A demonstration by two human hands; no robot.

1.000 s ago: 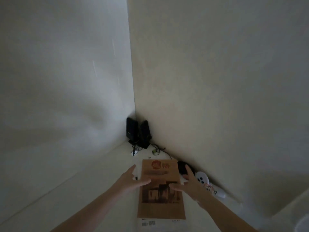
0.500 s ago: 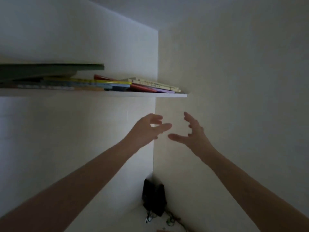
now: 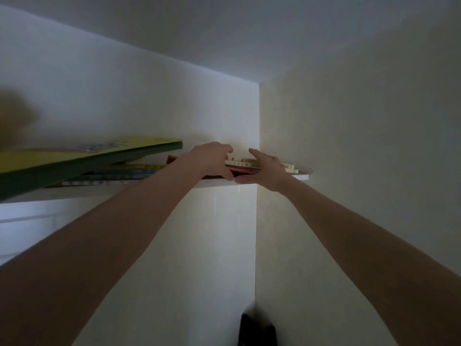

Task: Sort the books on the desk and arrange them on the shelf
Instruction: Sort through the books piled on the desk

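Shelf: a white, flat wall-mounted shelf [image 3: 303, 176] is seen from below, its right end set into the corner of two pale walls.
Task's thing: a low stack of thin red and cream books [image 3: 245, 166] is laid flat at the right end of the shelf, its front edge level with the shelf's lip.
Other books: a large yellow-faced book with a green edge [image 3: 99, 158] is propped at a tilt over the left part of the shelf, resting on a flat pile of blue- and yellow-spined books [image 3: 124, 172].
Left hand: the left hand [image 3: 212, 158] is closed on the left part of the red and cream stack, fingers curled over its top and thumb tucked under its front edge.
Right hand: the right hand [image 3: 268, 171] is held wide, straight fingers laid along the stack's right side and the thumb stretched along the shelf's lip.
Below the shelf: a black boxy object [image 3: 257, 330], blurred, is glimpsed low in the corner; the counter is not in view.
Step in hand: the stack at the shelf's right end is judged to be taken hold of for squaring up or lifting.
Next move: an even two-handed hold is called for so the thin books are kept together and not slid off the lip; the tilted book to the left is likely to need levelling.
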